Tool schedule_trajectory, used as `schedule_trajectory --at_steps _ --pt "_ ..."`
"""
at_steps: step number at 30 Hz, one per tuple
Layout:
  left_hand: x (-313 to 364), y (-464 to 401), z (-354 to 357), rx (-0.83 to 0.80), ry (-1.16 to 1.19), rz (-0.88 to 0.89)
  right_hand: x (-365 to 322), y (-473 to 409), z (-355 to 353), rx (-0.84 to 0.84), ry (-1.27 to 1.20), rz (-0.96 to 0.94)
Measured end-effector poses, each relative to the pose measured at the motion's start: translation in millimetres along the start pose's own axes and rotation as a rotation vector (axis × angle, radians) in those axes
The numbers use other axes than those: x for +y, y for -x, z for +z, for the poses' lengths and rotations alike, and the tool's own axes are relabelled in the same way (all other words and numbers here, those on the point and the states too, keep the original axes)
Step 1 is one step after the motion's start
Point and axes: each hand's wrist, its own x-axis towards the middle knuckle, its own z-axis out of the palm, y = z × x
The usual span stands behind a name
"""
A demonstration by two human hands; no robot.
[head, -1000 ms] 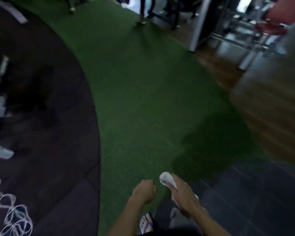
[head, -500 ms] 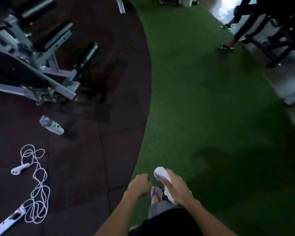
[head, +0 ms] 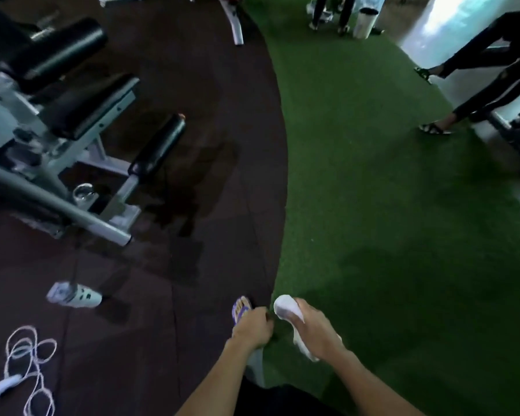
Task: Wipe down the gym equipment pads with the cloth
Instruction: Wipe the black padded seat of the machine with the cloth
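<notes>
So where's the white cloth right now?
The white cloth is low in the head view, clutched in the right hand, beside the closed left hand, over the green turf's edge.

A white cloth (head: 285,307), bunched into a roll, sits low in the frame's centre, gripped in the right hand (head: 315,330), one end poking forward. At upper left, the machine's black pads (head: 81,111) lie tilted on a grey frame; a black roller pad (head: 158,147) angles beside them.
</notes>
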Motion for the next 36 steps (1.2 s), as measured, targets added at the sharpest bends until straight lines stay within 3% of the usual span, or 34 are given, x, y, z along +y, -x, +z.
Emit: schedule_trajectory --at_steps 10,21,30,36 --pt "76 -166 -269 0.163 0.017 0.029 -164 -260 -129 0.045 0.128 -0.036" --pt "137 -408 -515 0.097 0.041 -0.103 -303 -582 -250 -0.106 0.194 -0.084" --pt "160 -565 -707 0.096 0.103 -0.147 -429 -798 -332 -0.181 0.223 -0.085" --pt "137 -673 -868 0.166 0.222 -0.214 -549 -961 -364 -0.199 0.185 -0.127"
